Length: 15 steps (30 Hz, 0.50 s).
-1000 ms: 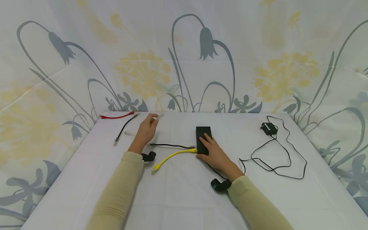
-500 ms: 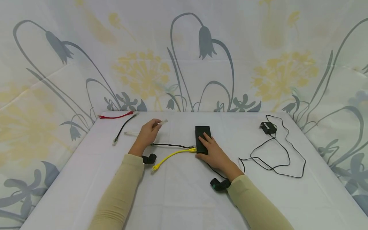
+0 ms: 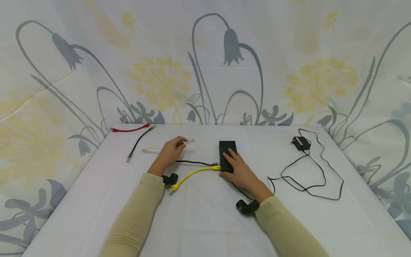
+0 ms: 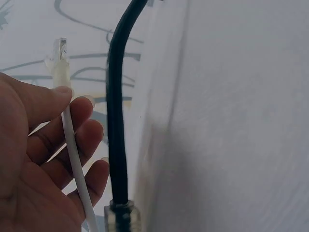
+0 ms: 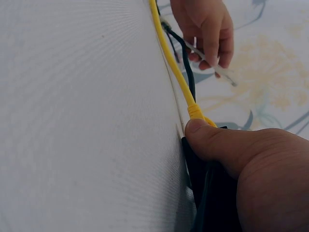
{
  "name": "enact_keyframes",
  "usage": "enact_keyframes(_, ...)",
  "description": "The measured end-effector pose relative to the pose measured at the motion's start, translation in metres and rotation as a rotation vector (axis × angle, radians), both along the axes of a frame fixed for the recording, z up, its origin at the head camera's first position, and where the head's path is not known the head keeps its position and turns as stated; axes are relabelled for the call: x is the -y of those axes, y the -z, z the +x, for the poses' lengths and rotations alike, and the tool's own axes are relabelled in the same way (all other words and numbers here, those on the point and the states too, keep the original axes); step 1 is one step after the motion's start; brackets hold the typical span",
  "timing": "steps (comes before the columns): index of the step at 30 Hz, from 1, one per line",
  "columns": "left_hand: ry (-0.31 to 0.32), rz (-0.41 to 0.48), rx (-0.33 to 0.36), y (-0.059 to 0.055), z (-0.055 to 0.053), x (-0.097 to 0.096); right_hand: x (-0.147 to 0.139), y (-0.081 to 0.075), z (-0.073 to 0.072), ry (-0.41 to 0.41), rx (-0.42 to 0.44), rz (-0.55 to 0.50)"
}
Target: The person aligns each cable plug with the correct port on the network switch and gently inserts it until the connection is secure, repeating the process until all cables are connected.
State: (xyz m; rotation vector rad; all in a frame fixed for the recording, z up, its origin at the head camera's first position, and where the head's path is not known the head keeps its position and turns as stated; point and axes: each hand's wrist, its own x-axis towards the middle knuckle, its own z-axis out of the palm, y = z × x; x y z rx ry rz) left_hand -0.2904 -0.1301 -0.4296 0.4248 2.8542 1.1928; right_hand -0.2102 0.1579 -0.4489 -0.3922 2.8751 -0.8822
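My left hand [image 3: 169, 154] pinches a white ethernet cable [image 4: 75, 154] just behind its clear plug [image 4: 62, 48], thumb against fingers in the left wrist view. The plug points toward the right in the head view, and the cable's other end [image 3: 149, 150] shows left of the hand. My right hand [image 3: 242, 175] rests on a black box [image 3: 227, 144], fingers spread over its top, thumb at the near left corner beside the yellow plug. A yellow ethernet cable [image 3: 194, 173] and a black ethernet cable [image 3: 196, 162] run into the box's left side.
A red cable [image 3: 130, 129] and another short black cable [image 3: 138, 143] lie at the far left of the white-covered table. At right sits a black power adapter [image 3: 301, 143], its thin cord [image 3: 324, 164] looped on the cloth. A patterned curtain [image 3: 276, 82] hangs behind.
My left hand has moved right and slightly nearer with the white ethernet cable, bringing its plug closer to the black box. My right hand has stayed on the box.
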Motion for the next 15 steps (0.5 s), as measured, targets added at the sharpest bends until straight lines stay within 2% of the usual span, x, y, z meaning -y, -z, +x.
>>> enact_keyframes(10,0.025,-0.018,0.019,0.002,0.002,-0.009,0.0,0.001,-0.002,-0.003,-0.006,0.002)
enact_keyframes(15,0.036,-0.056,0.044,0.001,0.003,-0.014,-0.001,0.003,-0.003,-0.001,0.003,0.011)
